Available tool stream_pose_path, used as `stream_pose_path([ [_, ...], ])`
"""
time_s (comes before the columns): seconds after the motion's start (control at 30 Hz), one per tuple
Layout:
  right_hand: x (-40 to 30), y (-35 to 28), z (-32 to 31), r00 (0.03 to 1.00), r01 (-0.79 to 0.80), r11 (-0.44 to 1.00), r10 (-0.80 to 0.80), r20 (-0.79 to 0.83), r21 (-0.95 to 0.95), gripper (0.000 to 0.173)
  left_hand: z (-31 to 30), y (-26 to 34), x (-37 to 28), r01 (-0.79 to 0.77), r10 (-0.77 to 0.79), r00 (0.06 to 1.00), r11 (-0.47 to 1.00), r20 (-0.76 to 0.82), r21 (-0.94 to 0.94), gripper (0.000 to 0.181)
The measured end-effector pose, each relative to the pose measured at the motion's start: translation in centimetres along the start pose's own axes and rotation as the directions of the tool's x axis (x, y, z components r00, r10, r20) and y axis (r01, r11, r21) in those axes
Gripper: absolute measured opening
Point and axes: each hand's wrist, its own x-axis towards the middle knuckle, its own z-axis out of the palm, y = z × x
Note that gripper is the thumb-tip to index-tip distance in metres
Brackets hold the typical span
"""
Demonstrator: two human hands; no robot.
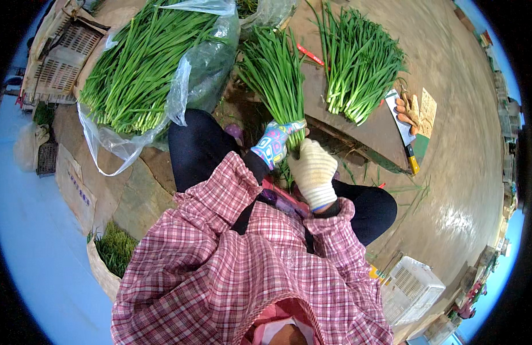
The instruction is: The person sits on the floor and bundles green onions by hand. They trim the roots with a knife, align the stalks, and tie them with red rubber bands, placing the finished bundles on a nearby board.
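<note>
A bunch of garlic chives (279,82) stands out in front of me, leaves pointing away and pale stems toward my lap. Around its lower stems, my left hand (274,140), in a colourful patterned glove, is closed. My right hand (313,168), in a cream knitted glove, has its fingers curled at the cut ends just below; the fingertips are partly hidden. To the right, a larger pile of chives (356,73) lies on a low dark board (348,133). On the left, loose chives (153,69) fill an opened clear plastic bag (205,82).
A cleaver (402,120) with a yellow-ended handle lies along the board's right edge, beside an orange-tipped glove (408,110). Behind the held bunch is a red strip-like object (310,54). Plastic crates stand at upper left (61,64) and lower right (410,289). Leaf scraps (414,192) litter the floor.
</note>
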Motion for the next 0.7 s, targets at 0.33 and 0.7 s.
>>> stream_pose_path([
  [0.33,2.2,3.7,4.0,0.983,0.088,0.777,0.032,-0.179,0.624,0.043,-0.6,0.8,-1.7,0.051,-0.051,0.998,0.999,-0.044,0.014,0.024],
  [0.7,13.3,4.0,-1.6,0.997,0.058,0.386,0.018,-0.070,0.921,0.028,-1.5,2.6,-6.5,0.038,-0.039,0.999,0.999,0.015,0.020,0.027],
])
